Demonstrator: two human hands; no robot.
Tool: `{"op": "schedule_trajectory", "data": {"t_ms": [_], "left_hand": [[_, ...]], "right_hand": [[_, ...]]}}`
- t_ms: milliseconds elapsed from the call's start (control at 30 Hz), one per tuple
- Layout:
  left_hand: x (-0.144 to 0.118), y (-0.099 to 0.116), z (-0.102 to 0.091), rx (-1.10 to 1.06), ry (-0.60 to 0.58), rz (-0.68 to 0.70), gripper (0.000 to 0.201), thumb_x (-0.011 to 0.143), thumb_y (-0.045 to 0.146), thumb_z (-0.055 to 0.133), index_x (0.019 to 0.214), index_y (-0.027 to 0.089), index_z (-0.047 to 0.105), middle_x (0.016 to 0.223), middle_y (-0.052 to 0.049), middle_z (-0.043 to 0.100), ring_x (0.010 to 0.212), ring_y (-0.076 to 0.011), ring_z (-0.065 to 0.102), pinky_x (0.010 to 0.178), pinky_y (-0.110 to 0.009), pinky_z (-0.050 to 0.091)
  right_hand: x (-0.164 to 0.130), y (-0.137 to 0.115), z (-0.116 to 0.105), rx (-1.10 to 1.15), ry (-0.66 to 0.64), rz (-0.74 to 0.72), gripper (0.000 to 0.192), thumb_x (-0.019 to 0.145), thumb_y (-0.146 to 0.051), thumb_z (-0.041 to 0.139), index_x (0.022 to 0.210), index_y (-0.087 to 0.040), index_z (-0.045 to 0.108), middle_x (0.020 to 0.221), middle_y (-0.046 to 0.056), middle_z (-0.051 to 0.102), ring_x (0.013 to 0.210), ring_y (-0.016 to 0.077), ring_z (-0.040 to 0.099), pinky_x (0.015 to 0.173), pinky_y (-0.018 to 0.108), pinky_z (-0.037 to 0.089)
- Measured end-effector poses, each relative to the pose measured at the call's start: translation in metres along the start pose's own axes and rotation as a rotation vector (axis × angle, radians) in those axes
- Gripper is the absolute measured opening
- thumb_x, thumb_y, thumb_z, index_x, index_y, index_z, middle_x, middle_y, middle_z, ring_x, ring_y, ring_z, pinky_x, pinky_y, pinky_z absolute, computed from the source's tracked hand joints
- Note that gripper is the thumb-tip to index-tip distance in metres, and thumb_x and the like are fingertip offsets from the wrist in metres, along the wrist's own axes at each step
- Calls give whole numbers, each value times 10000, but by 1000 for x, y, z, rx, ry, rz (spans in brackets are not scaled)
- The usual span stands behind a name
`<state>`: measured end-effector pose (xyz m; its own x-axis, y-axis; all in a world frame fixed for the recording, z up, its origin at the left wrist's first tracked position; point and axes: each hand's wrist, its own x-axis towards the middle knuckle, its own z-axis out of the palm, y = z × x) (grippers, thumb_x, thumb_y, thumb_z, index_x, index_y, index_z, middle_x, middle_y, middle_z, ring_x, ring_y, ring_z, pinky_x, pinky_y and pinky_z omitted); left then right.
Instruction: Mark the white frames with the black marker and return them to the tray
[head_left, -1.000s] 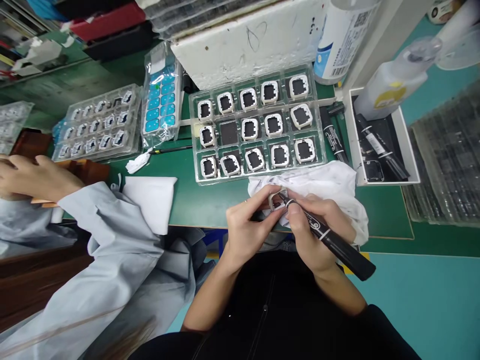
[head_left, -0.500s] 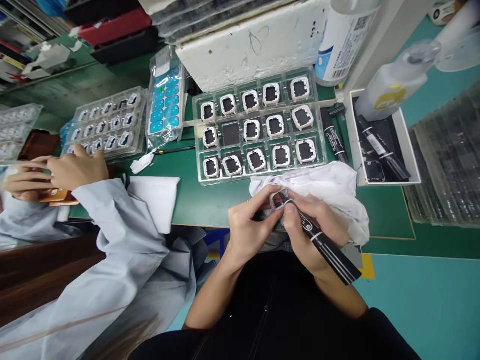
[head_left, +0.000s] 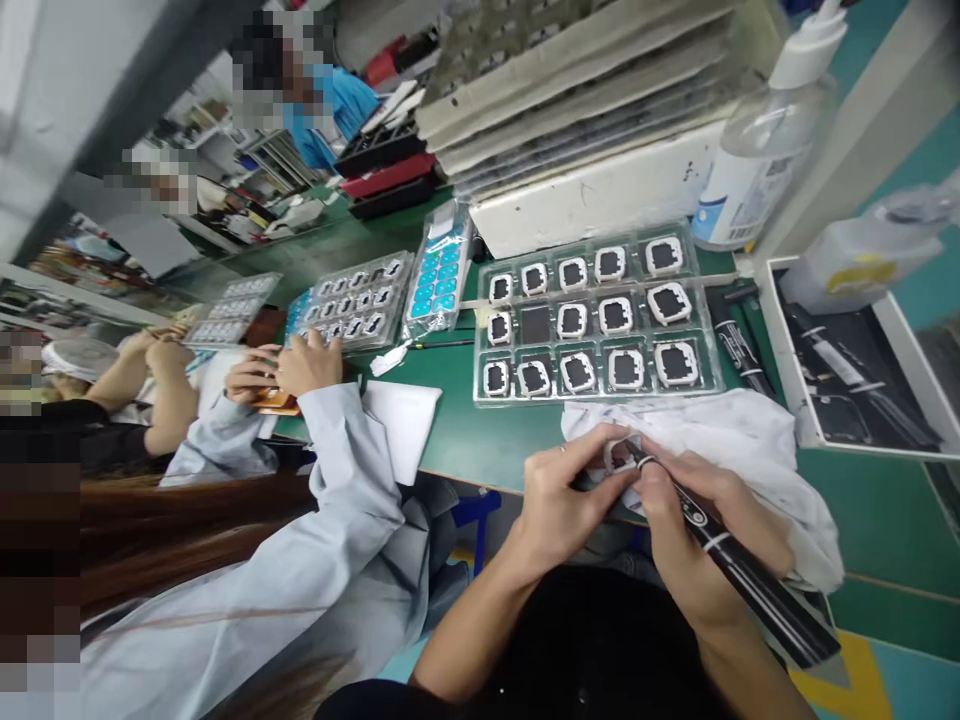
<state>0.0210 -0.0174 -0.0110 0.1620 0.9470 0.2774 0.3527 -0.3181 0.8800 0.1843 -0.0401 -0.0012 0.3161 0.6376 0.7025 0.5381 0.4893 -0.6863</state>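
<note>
My left hand [head_left: 561, 500] pinches a small white square frame part [head_left: 619, 455] over a white cloth [head_left: 742, 440] at the table's near edge. My right hand [head_left: 690, 530] grips a black marker pen [head_left: 750, 580] with its tip touching that part. Just beyond the cloth lies a clear plastic tray [head_left: 712, 345] holding several of the same white-framed black parts in its pockets.
A co-worker in a pale coat sits at my left, hands [head_left: 300, 365] by another tray [head_left: 352, 300]. A blue blister pack [head_left: 439, 270], a white box [head_left: 592, 200], a pump bottle [head_left: 757, 150] and a white bin with markers [head_left: 847, 370] stand behind. More people work farther left.
The view has lifted and swung left, showing more of the bench and other workers. My hands keep the same hold on part and marker. The co-worker's hands moved toward their tray.
</note>
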Motion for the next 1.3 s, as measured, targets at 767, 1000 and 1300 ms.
{"op": "schedule_trajectory", "data": {"t_ms": [767,1000,1300], "left_hand": [[9,10,-14,-370,-31,-275,627,818,388,1167,1364,196,927,1116,-84,963,1016,-274,958,951,-341,824],[3,5,-11,-232,18,-135,580,889,467,1128,1364,205,924,1136,-71,968,984,-262,964,955,-342,830],[-1,10,-7,-166,49,-98,535,909,346,1102,1397,223,919,1118,-45,977,935,-236,962,930,-319,835]], "right_hand": [[-12,-2,2,199,-31,166,113,1096,-231,857,1177,-303,826,1036,14,935,974,307,953,862,445,824],[-14,0,-1,114,-44,138,96,1113,-314,852,1204,-343,843,1058,17,937,1002,319,955,891,472,848],[-10,-7,1,132,-22,185,100,1111,-299,840,1196,-351,834,1148,16,953,992,323,961,822,465,833]]}}
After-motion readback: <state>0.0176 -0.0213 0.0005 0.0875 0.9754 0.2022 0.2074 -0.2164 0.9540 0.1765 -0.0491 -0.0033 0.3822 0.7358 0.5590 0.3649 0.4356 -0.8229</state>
